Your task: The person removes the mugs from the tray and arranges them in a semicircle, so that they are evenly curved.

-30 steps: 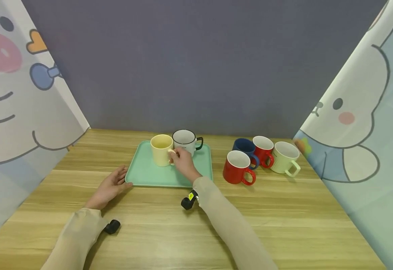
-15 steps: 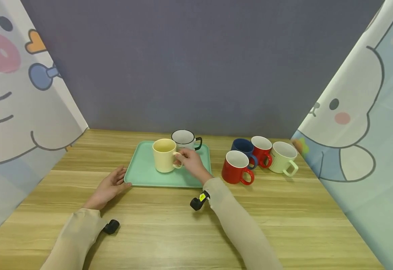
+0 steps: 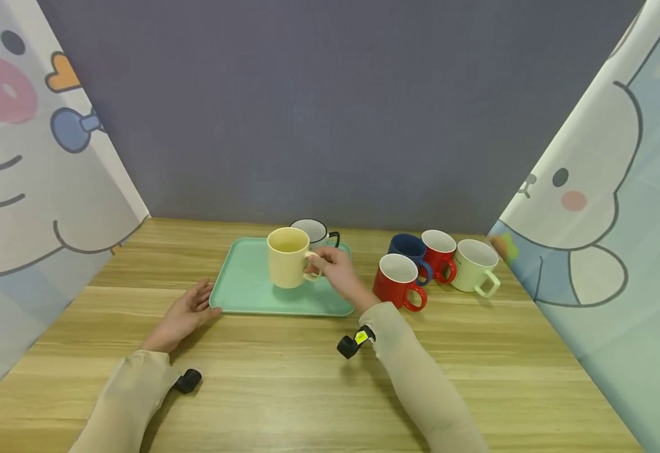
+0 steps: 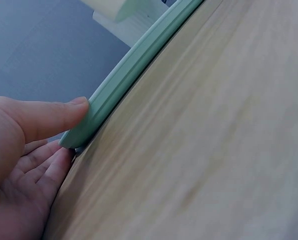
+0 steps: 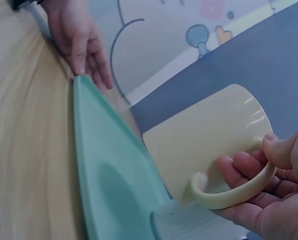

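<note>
In the head view a pale yellow mug point(image 3: 287, 264) hangs upright just above the mint-green tray point(image 3: 239, 296). My right hand point(image 3: 335, 269) grips its handle from the right; the right wrist view shows fingers through the handle point(image 5: 238, 192) and thumb on top. Behind the yellow mug, partly covered by it, a white mug point(image 3: 314, 231) with a black rim and handle stands on the tray. At the tray's near left corner my left hand point(image 3: 185, 314) rests with fairly straight fingers. In the left wrist view its thumb point(image 4: 64, 116) touches the tray's outer side.
Right of the tray several mugs stand close together: a near red mug point(image 3: 389, 286), a blue mug point(image 3: 406, 245), a second red mug point(image 3: 438, 244) and a light green mug point(image 3: 472, 267). A dark grey panel point(image 3: 318, 113) rises behind the wooden table point(image 3: 273, 390).
The yellow mug has been lifted off the tray and carried to the right and nearer me, now covering part of the white mug. My left hand has stayed at the tray corner.
</note>
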Available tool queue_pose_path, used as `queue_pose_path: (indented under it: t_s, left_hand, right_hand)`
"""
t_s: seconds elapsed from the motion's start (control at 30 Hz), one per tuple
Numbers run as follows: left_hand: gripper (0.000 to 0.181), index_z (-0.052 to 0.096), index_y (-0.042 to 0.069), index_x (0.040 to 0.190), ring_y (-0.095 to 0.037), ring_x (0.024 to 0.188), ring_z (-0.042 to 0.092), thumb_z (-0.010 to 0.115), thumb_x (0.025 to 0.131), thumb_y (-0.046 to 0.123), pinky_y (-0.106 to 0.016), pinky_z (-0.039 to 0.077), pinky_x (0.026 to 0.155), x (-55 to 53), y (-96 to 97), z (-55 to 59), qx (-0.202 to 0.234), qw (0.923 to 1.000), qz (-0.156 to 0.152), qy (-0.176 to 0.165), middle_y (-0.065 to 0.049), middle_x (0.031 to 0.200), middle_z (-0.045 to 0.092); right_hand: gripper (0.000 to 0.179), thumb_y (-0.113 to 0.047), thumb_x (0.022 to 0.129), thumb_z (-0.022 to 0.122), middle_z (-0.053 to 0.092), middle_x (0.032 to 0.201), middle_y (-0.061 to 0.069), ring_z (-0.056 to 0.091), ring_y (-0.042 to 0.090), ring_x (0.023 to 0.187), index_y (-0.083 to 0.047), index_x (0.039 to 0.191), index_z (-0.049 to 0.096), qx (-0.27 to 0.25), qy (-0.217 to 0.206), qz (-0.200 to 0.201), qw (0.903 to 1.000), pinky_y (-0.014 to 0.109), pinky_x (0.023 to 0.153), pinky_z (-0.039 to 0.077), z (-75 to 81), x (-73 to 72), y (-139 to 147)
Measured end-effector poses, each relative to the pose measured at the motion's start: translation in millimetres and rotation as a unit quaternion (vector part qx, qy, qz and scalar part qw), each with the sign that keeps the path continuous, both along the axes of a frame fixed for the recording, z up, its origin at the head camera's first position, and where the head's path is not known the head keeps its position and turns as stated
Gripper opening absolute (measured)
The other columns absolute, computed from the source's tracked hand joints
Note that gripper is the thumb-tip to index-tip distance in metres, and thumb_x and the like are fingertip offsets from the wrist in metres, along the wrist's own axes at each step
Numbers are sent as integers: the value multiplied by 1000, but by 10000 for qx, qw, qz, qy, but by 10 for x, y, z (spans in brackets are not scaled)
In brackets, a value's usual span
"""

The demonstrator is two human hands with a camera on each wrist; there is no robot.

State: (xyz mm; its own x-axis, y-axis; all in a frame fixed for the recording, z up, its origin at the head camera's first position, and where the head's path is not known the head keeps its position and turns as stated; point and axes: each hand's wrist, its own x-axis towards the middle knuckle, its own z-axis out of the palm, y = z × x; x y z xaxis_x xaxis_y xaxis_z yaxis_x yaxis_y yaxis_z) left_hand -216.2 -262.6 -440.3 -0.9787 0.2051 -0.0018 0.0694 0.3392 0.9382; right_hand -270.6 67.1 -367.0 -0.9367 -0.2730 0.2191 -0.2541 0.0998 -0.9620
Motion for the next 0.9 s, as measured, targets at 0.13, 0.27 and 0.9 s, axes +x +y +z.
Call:
queue_pose_path:
  t_s: [0.13,0.27,0.9]
  left_hand:
    - [89,1,-10,155,-49,142,25,65,98,12,-24,42,107,-11,-6,-14,-45,10000,31,2,-36,156,19]
    - [89,1,-10,155,-49,142,26,65,98,12,-37,39,112,-15,-10,-20,-80,10000,50,13,-36,156,19]
    - [89,0,-9,155,-49,142,26,64,99,12,-46,34,113,-8,-2,-28,-77,10000,42,22,-36,156,19]
  right_hand:
    - [19,-1,99,58,64,73,3,64,9,73,14,89,59,34,-29,-65,10000,24,72,48,76,41,95]
    - [19,-4,100,58,65,73,3,66,9,76,9,86,58,164,-152,-176,9996,26,74,48,158,92,215]
    - [17,-1,100,56,67,70,-3,68,9,74,7,87,64,-396,-185,-769,9961,23,73,54,467,165,899]
